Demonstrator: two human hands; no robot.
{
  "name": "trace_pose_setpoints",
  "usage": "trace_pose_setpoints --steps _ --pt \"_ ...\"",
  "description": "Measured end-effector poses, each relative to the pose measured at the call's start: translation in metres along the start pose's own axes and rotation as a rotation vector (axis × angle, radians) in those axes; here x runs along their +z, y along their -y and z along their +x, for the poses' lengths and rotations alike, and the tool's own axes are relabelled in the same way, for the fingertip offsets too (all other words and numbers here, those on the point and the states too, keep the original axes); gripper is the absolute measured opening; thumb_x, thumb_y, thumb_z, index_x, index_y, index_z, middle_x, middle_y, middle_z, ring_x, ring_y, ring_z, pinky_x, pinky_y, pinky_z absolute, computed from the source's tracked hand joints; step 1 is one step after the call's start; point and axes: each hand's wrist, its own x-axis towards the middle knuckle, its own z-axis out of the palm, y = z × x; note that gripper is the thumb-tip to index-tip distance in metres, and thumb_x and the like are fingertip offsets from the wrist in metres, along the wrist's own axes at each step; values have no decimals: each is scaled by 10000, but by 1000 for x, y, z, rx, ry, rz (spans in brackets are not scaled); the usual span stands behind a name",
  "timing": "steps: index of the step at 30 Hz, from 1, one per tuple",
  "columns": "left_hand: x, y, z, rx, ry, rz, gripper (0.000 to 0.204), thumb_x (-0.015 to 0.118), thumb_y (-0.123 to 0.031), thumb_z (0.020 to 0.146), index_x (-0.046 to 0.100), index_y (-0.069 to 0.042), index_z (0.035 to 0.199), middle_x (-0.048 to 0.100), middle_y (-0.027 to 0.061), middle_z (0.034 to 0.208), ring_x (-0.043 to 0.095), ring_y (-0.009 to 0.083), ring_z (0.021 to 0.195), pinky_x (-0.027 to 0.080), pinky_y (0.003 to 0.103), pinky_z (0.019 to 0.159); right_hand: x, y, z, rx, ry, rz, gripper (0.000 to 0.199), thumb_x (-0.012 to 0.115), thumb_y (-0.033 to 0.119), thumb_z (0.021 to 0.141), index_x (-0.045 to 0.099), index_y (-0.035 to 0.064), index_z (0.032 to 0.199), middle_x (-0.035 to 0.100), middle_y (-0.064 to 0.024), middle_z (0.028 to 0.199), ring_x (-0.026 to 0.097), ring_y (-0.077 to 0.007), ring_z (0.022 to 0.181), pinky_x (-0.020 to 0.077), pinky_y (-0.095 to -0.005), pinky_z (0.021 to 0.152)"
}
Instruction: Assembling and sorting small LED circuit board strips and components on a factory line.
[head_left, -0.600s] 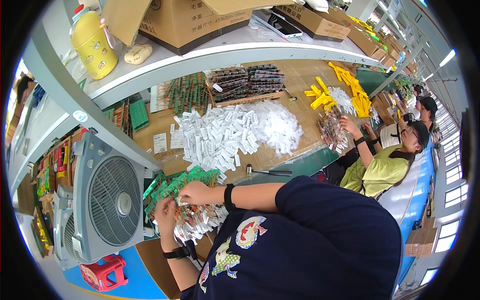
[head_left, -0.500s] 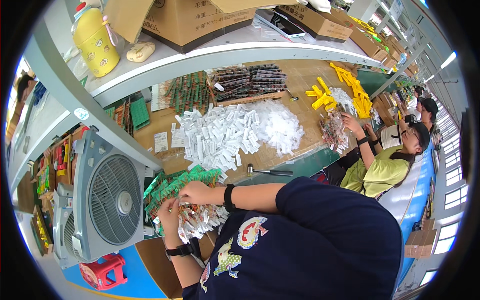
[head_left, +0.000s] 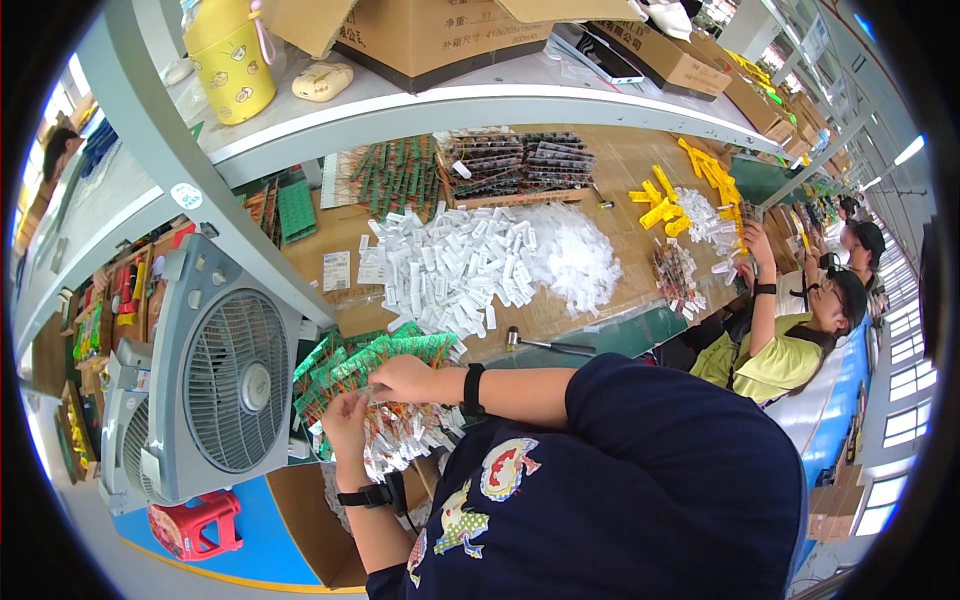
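Note:
My left hand (head_left: 345,424) and my right hand (head_left: 404,379) meet at the fingertips, both pinching a small pale piece (head_left: 371,392) too small to make out clearly. Right under them lies a heap of green circuit boards (head_left: 425,347) with orange-red wires. White plastic pieces (head_left: 392,456) hang at the wires' lower ends, along the bench edge by my body. Just beyond my hands spreads a big pile of white plastic casings (head_left: 440,270). Clear, translucent plastic pieces (head_left: 580,258) are heaped against its right side.
A grey box fan (head_left: 235,375) stands close to my left. A small hammer (head_left: 545,343) lies near my right forearm. Stacked boards (head_left: 390,180) sit under the shelf beam (head_left: 480,118). Yellow parts (head_left: 660,203) lie farther right, beside a co-worker (head_left: 775,345). Below is an open carton (head_left: 300,510).
The whole view has shifted slightly, with the bench appearing further right. My hands stay together over the boards, still pinching. The co-worker's raised hand has moved toward the yellow parts.

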Motion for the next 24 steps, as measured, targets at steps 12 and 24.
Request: trace_pose_setpoints --steps 12,24 --pt "43 -34 -23 166 -470 463 126 619 -130 800 607 -8 770 609 156 699 605 284 616 455 373 573 24 14 5 262 -155 72 207 578 224 779 603 38 692 591 -162 665 577 -363 663 435 -475 594" --pt "32 9 -2 219 -424 453 57 664 -77 788 644 -24 784 597 16 626 512 63 555 399 235 509 6 8 24 46 -77 14 158 567 201 768 594 63 694 579 -157 651 574 -358 652 431 -474 577"
